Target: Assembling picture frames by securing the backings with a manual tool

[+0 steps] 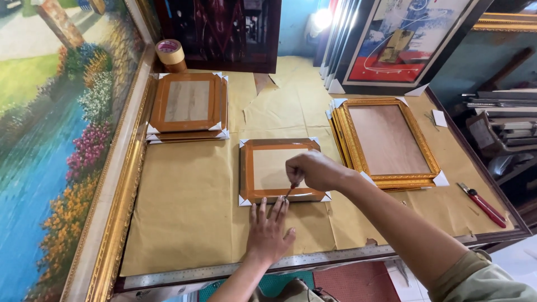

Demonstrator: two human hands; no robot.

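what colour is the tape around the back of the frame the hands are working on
Orange-brown tape borders the frame, with white corner protectors; the head view shows it clearly.

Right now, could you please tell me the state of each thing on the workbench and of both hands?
Left hand: flat on the paper, fingertips at the middle frame's near edge.
Right hand: closed in a grip on a thin tool, tip at that edge.
Middle frame: face down, taped back.
Left frame stack: face down.
Gold frames: stacked, backs up.
Tape roll: upright.
Red cutter: lying idle.
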